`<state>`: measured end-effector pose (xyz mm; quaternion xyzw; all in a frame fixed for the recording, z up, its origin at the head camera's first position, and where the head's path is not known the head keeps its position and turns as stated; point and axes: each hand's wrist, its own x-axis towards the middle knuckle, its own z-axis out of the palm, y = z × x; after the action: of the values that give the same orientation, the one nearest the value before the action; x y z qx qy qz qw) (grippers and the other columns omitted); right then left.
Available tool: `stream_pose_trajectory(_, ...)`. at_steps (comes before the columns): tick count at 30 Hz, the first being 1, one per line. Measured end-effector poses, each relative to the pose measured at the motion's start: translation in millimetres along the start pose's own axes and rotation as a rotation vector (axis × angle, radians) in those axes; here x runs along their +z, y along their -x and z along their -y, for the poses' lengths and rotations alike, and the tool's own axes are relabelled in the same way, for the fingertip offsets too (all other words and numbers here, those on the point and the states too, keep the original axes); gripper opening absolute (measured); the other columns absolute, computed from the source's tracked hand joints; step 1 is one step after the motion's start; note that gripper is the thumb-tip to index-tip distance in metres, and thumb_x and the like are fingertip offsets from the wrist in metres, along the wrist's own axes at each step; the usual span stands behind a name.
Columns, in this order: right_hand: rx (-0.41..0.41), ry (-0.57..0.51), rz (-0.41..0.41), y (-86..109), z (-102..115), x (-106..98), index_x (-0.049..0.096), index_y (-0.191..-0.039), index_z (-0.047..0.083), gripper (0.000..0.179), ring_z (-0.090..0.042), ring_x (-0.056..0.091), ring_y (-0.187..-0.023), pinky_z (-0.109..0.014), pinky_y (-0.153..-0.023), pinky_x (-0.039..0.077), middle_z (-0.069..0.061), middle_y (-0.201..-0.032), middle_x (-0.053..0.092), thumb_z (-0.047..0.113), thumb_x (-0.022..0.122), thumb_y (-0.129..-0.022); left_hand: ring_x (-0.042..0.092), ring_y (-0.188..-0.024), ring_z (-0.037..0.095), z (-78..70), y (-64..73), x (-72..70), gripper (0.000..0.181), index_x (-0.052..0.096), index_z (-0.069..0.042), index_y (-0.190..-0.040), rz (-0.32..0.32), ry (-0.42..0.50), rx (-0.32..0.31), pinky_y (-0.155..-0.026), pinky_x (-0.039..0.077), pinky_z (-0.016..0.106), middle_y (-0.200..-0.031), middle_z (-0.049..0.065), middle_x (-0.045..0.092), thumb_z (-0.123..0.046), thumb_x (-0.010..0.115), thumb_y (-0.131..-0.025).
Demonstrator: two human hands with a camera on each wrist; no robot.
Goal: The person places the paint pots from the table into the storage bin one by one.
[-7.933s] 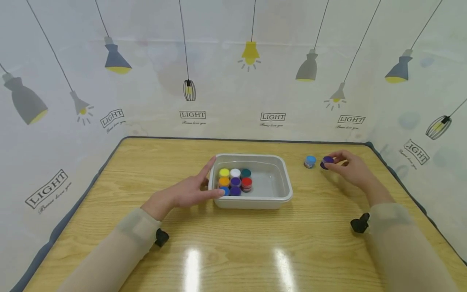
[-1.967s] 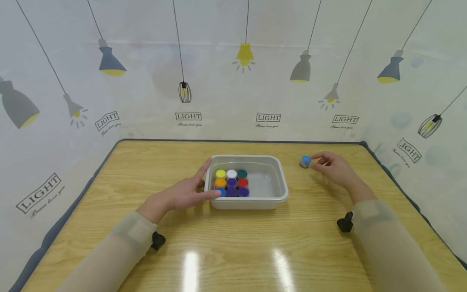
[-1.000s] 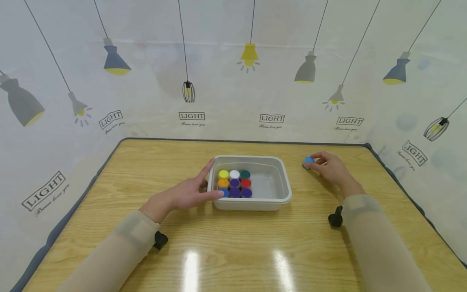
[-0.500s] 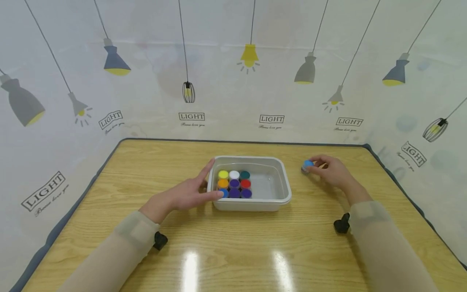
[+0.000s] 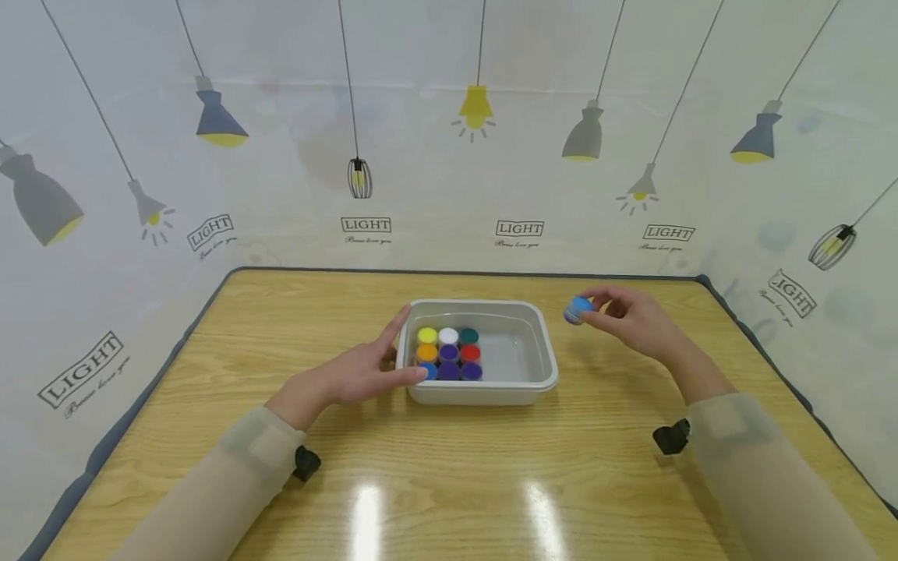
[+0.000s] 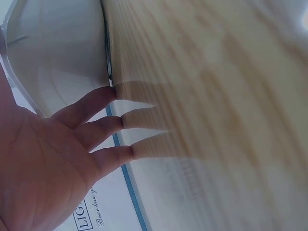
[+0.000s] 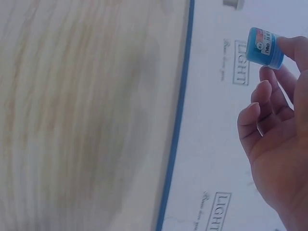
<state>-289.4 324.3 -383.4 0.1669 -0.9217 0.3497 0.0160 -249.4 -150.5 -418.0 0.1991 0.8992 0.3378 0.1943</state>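
My right hand (image 5: pixel 634 321) pinches a small paint jar with a light blue lid (image 5: pixel 578 309) between thumb and fingers. The right wrist view shows the blue jar (image 7: pixel 264 47) tilted and off the table, its printed label visible. To the left, my left hand (image 5: pixel 358 370) rests on the left side of a white plastic tray (image 5: pixel 491 396). Its index finger lies along the rim; the thumb reaches over the front corner near a blue lid (image 5: pixel 428 372). In the left wrist view, the other fingertips (image 6: pixel 126 153) touch the table.
Several jars stand in rows in the tray's left part, including yellow (image 5: pixel 427 335), white (image 5: pixel 448 336), dark green (image 5: pixel 468 336), orange (image 5: pixel 426 353), red (image 5: pixel 471 353) and purple (image 5: pixel 449 372) lids. A lamp-patterned wall covering (image 5: pixel 435 179) borders the wooden table (image 5: pixel 456 467).
A purple-lidded jar went from my right hand's side into the tray's front row. My right hand then took the light blue jar, lifted it and moved slightly left. My left hand stayed.
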Motion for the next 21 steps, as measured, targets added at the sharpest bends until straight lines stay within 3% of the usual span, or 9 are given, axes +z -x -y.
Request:
stream_pose_trajectory(7,-0.088,-0.003,0.018,-3.8,33,6,0.075,-0.132,0.017,0.029,-0.015,0.055,-0.073,-0.028,-0.063,0.047,-0.005,-0.105,0.066,0.027,0.078,-0.104,0.052,-0.154,0.043,0.1,0.8,-0.1,0.112,-0.02,-0.053,-0.17,-0.001,-0.008,-0.016,-0.128,0.038,0.066,-0.17,0.024,0.047,-0.084,0.059,-0.096)
stream_pose_trajectory(14,-0.192,-0.054,0.045,-12.3,50,26,0.077,-0.127,0.016,0.026,-0.014,0.048,-0.069,-0.026,-0.061,0.041,-0.001,-0.097,0.062,0.017,0.08,-0.102,0.051,-0.154,0.044,1.0,0.2,0.3,0.111,-0.019,-0.053,-0.17,-0.002,-0.005,-0.01,-0.128,0.038,0.066,-0.17,0.024,0.046,-0.084,0.058,-0.097)
stream_pose_trajectory(21,-0.2,-0.042,0.08,-19.6,62,45,0.076,-0.129,0.015,0.029,-0.018,0.049,-0.077,-0.026,-0.068,0.04,-0.001,-0.099,0.064,0.021,0.082,-0.101,0.05,-0.154,0.045,-0.4,0.5,1.1,0.111,-0.018,-0.053,-0.17,-0.006,0.004,-0.01,-0.128,0.036,0.067,-0.17,0.024,0.047,-0.084,0.059,-0.096)
